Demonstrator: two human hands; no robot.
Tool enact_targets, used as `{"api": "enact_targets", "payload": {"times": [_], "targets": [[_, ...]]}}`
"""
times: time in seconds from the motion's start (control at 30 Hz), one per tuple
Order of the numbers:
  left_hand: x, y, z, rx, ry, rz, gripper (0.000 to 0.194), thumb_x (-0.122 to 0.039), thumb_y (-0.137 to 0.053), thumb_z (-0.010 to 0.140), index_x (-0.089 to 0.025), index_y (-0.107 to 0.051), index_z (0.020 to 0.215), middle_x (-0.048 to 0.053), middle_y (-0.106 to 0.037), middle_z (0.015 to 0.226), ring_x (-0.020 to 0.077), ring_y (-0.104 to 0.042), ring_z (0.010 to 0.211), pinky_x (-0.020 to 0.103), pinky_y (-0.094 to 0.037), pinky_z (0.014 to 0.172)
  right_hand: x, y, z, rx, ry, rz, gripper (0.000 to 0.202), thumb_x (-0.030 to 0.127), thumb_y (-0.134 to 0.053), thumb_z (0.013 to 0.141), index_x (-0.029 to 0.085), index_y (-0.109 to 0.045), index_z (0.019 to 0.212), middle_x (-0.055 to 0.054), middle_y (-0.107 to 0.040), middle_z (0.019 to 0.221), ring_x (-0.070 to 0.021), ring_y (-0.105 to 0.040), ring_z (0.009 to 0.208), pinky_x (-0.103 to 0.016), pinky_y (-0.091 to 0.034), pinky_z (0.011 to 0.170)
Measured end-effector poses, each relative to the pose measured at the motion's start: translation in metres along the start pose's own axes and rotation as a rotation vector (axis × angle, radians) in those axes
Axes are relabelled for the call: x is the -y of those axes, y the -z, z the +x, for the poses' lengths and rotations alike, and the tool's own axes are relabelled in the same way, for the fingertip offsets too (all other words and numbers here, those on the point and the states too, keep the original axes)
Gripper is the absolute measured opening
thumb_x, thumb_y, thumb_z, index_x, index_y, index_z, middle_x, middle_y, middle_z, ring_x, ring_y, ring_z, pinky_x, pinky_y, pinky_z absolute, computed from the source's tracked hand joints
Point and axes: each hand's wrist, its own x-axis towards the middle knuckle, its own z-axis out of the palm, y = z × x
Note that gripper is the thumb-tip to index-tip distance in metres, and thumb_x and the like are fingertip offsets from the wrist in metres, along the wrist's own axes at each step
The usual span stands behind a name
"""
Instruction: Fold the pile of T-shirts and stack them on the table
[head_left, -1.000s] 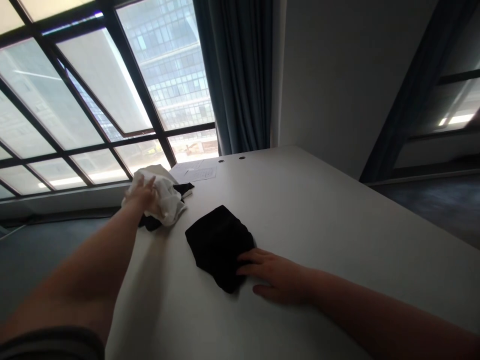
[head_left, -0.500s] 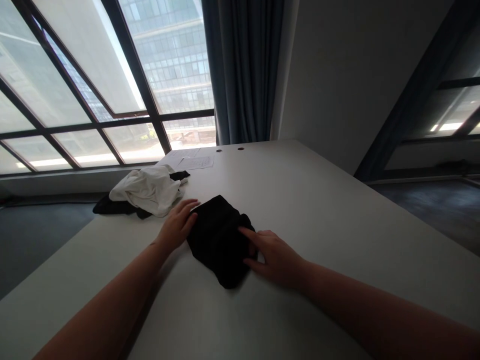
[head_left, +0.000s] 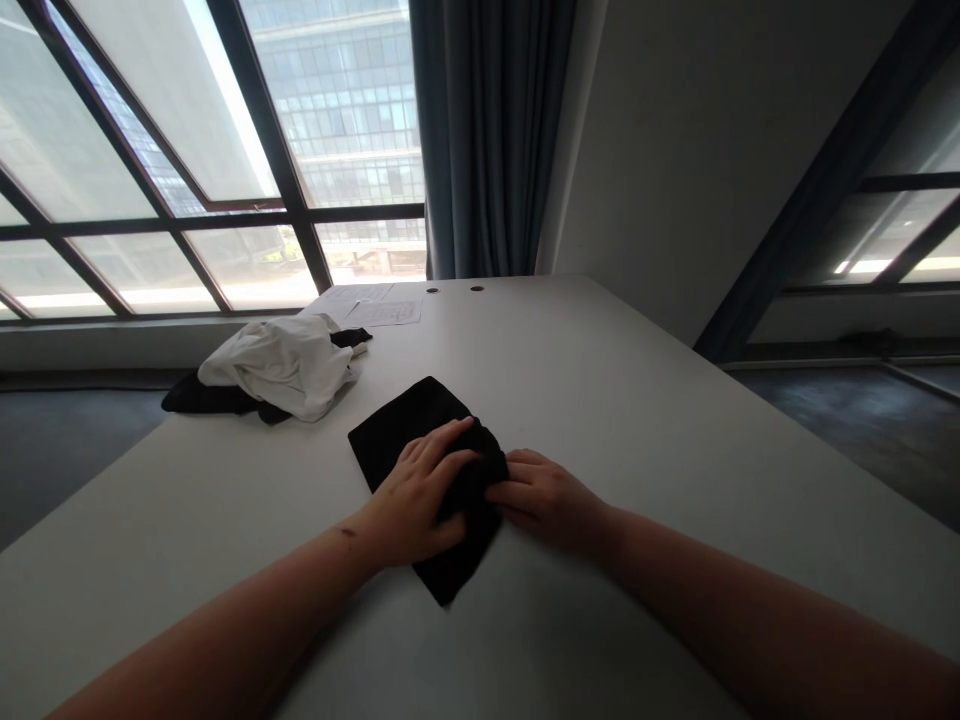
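Note:
A folded black garment (head_left: pixel 409 415) lies on the white table in front of me, its exact kind unclear. Across its middle rests my left hand (head_left: pixel 427 490), fingers spread and slightly bent, pressing on the fabric. My right hand (head_left: pixel 551 497) is at the garment's right edge with its fingers together, gripping the bunched cloth there; the thumb is mostly hidden. Further off to the left, a loose heap of white clothing (head_left: pixel 277 365) lies over some black cloth (head_left: pixel 214 397).
The white table (head_left: pixel 637 450) stretches away toward a dark blue curtain (head_left: pixel 491 140) and a large window. Sheets of paper (head_left: pixel 386 313) lie at its far left. Two round cable holes (head_left: pixel 477 289) are near the far edge.
My left hand has moved right, from the garment's left edge onto its middle. The garment now lies flatter with straighter corners. My right hand's fingers have closed at the right edge.

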Motion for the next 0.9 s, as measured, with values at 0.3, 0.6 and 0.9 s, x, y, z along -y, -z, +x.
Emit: {"api": "enact_targets", "payload": {"times": [0.3, 0.6, 0.9], "targets": [[0.037, 0.024, 0.000, -0.365, 0.355, 0.217, 0.017, -0.010, -0.056, 0.080, -0.025, -0.053, 0.089, 0.006, -0.074, 0.131, 0.0252, -0.073, 0.100, 0.037, -0.057, 0.083, -0.006, 0.010, -0.002, -0.175, -0.178, -0.027, 0.022, 0.017, -0.050, 0.102, 0.026, -0.069, 0.109, -0.008, -0.072, 0.099, -0.0238, -0.065, 0.093, -0.042, -0.054, 0.088], [0.094, 0.043, -0.006, -0.228, 0.633, 0.309, 0.053, -0.011, -0.056, 0.078, -0.028, -0.067, 0.127, 0.007, -0.075, 0.121, 0.0322, -0.073, 0.106, 0.041, -0.056, 0.089, 0.009, -0.002, 0.005, 0.118, -0.540, -0.098, 0.012, 0.024, -0.062, 0.098, 0.024, -0.069, 0.108, -0.003, -0.071, 0.084, -0.0208, -0.065, 0.076, -0.033, -0.046, 0.075], [0.141, 0.076, -0.033, -0.769, 0.891, 0.157, 0.015, -0.026, -0.053, 0.083, -0.021, -0.062, 0.095, 0.001, -0.067, 0.084, 0.0235, -0.067, 0.084, 0.033, -0.055, 0.076, -0.037, 0.036, -0.006, -0.802, -0.850, 0.262, 0.028, 0.047, -0.060, 0.094, 0.026, -0.049, 0.079, 0.007, -0.048, 0.055, -0.0148, -0.048, 0.051, -0.027, -0.038, 0.053]]}}
